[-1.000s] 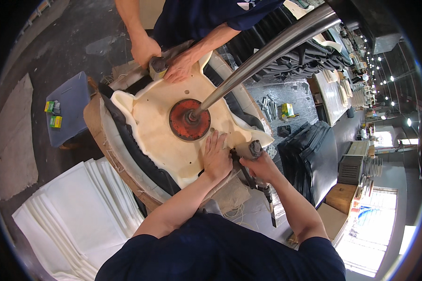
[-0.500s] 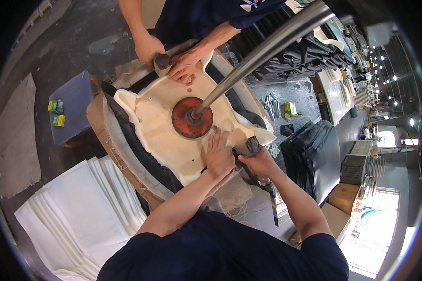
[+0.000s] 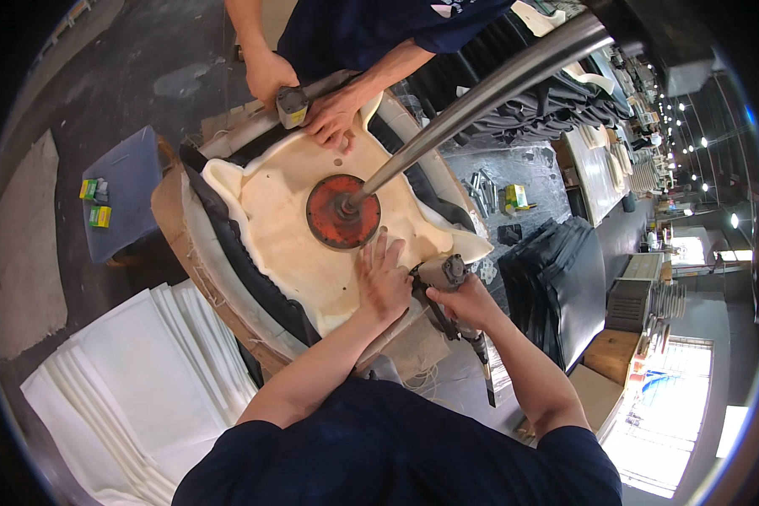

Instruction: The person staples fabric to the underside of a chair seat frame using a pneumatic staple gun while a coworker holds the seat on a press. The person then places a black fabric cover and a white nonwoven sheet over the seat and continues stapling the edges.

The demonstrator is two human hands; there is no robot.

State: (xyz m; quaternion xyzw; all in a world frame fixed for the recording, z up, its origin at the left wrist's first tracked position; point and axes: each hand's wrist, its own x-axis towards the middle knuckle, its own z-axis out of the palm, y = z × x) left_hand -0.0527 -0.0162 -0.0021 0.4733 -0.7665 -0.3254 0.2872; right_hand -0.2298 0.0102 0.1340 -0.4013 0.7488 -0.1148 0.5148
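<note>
Rests the left hand (image 3: 385,278) flat, with spread fingers, on the cream shell (image 3: 287,207), near its lower edge and just below the red disc (image 3: 325,211). Grips a grey tool (image 3: 441,272) in the right hand (image 3: 468,299), wrapped round the handle, at the lower right edge of the shell and close beside the left hand. Cannot tell whether to call the tool's nose touching or just apart from the shell. Has the shell straight ahead in a padded frame (image 3: 207,270), with black cloth (image 3: 270,299) along its edge and the disc against its middle, at the foot of a steel pole (image 3: 447,126) slanting to the upper right. Wears a navy shirt (image 3: 379,447). Opposite, a co-worker (image 3: 354,38), also in navy, with one hand (image 3: 271,78) round a second tool (image 3: 293,108) at the far edge and the other hand (image 3: 337,114) on the shell. At lower left, a stack of white sheets (image 3: 135,379); above it, a blue tray (image 3: 126,198) with small yellow-green boxes (image 3: 99,216). Right of the shell, metal strips (image 3: 483,190) and a yellow box (image 3: 516,198) on a grey surface, just above a pile of black sheets (image 3: 565,278)
</note>
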